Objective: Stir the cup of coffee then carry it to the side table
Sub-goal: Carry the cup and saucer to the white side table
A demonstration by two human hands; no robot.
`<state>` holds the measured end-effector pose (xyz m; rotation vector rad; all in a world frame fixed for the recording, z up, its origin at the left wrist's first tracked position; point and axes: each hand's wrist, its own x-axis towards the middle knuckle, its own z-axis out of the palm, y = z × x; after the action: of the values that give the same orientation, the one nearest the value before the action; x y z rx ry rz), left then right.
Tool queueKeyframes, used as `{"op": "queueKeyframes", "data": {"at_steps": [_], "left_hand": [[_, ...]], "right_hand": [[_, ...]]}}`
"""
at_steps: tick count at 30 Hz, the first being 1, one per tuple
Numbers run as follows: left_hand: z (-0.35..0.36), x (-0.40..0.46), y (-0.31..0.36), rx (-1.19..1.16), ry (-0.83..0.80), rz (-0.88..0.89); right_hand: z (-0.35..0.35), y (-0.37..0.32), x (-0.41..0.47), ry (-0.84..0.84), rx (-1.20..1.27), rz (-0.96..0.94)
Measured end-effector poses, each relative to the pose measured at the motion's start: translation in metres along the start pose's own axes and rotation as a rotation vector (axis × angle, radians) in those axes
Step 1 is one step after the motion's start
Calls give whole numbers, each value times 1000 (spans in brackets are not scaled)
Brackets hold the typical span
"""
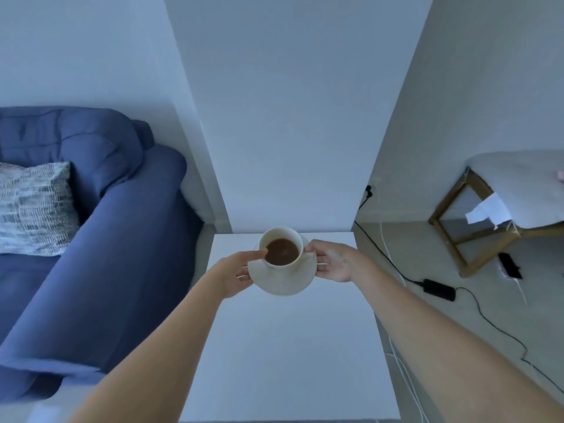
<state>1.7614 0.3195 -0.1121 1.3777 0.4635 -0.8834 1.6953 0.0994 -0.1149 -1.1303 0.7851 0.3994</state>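
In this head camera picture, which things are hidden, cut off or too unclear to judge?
- Whether the white saucer touches the white side table: the top-down head view does not show a gap.
- Left hand fingers: tucked under the saucer.
- White cup handle: covered by the right hand.
- Blue sofa: cut by the left edge.
- Small pink object: cut by the right edge.

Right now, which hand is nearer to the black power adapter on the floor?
Right. The right hand grips the saucer's edge on the power adapter's side; the left hand holds the opposite edge, nearer the sofa.
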Motion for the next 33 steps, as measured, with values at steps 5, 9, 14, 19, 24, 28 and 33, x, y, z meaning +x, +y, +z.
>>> {"op": "queueKeyframes", "data": {"at_steps": [5, 9, 14, 19, 24, 28, 33], "left_hand": [[0, 44, -11, -12, -37, -39], [-3, 77, -23, -30, -23, -60], [-8, 118, -39, -31, -37, -121], [-13, 157, -70, -88, -10, -198], [-17, 192, -95, -116, 22, -237], [-22, 213, -107, -101, 26, -259], [-23, 227, -114, -67, 25, -272]], "right_hand": [[-11, 12, 39, 67, 41, 24], [-15, 23, 74, 64, 43, 55], [-24, 40, 114, 78, 58, 69], [-34, 69, 155, 92, 33, 107], [-44, 99, 189, 118, 42, 137], [-48, 117, 210, 128, 40, 161], [-54, 129, 223, 134, -6, 158]]}}
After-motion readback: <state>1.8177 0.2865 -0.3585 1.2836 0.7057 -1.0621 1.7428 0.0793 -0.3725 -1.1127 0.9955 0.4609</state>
